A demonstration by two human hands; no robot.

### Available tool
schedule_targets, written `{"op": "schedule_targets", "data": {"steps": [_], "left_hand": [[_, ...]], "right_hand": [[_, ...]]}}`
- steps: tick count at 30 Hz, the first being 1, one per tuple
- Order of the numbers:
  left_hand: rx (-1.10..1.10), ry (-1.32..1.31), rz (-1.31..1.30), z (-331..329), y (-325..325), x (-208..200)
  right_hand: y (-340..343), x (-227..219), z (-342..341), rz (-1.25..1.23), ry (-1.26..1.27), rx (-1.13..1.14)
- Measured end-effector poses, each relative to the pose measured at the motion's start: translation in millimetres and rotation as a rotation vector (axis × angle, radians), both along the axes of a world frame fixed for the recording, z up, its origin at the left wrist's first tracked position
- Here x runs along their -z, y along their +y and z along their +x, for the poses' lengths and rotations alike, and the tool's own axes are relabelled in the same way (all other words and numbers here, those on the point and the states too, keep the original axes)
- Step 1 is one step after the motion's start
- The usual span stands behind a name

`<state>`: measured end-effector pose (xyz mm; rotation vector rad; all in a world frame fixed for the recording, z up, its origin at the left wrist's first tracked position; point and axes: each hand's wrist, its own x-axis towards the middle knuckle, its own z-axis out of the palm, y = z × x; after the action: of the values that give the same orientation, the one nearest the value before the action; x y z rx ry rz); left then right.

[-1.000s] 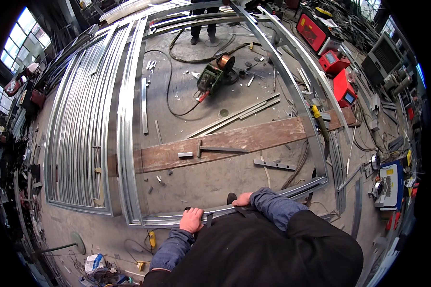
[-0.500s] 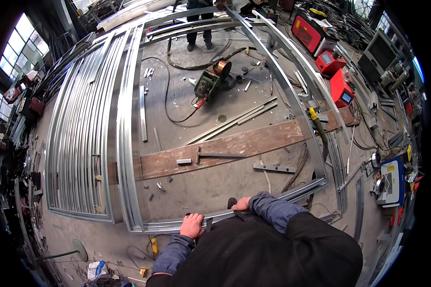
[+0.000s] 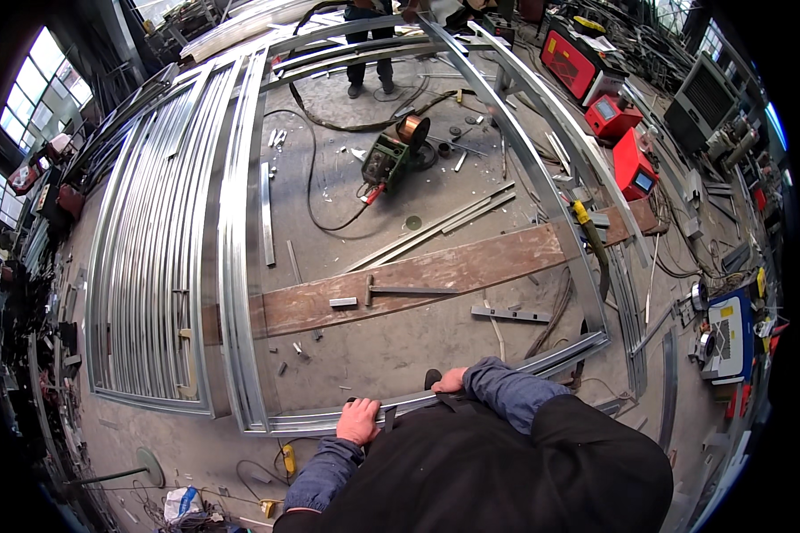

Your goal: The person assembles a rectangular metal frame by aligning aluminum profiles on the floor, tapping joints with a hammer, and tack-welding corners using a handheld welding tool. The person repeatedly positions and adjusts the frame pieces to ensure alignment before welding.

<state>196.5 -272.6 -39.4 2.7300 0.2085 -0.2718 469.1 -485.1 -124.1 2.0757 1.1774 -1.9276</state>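
Note:
A large welded frame of silver metal tubing (image 3: 304,421) spans the space ahead, with its near rail running across just in front of me. My left hand (image 3: 358,421) is closed over that rail, fingers curled across its top. Farther along to the right, my right hand (image 3: 450,381) also grips the rail, its fingers partly hidden. Inside the frame's outline, a rust-brown board (image 3: 489,266) lies crosswise. A hammer (image 3: 413,290) and a short silver tube offcut (image 3: 343,302) rest on the board.
Left stands a slatted metal panel (image 3: 151,266). Beyond the board sits a green wire feeder (image 3: 386,161) with a copper spool and trailing cables. Another person (image 3: 369,62) stands at the far end. Red machines (image 3: 632,164) and a blue-white machine (image 3: 729,338) line the right side.
Near the other person, the dark cable has swung left. Both my hands keep their places on the rail, and the frame looks still apart from a slight shift of view.

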Motion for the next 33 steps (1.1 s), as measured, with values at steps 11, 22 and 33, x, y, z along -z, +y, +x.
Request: {"op": "schedule_targets", "data": {"steps": [11,22,33], "left_hand": [[-0.006,0.006,-0.010,1,0,-5],[-0.015,-0.014,-0.024,-1,0,0],[0.009,-0.041,-0.012,-7,3,15]], "right_hand": [[4,-17,0,-0.052,0.004,0.039],[4,-25,0,-0.043,-0.039,0.033],[5,-25,1,-0.035,-0.010,0.027]]}}
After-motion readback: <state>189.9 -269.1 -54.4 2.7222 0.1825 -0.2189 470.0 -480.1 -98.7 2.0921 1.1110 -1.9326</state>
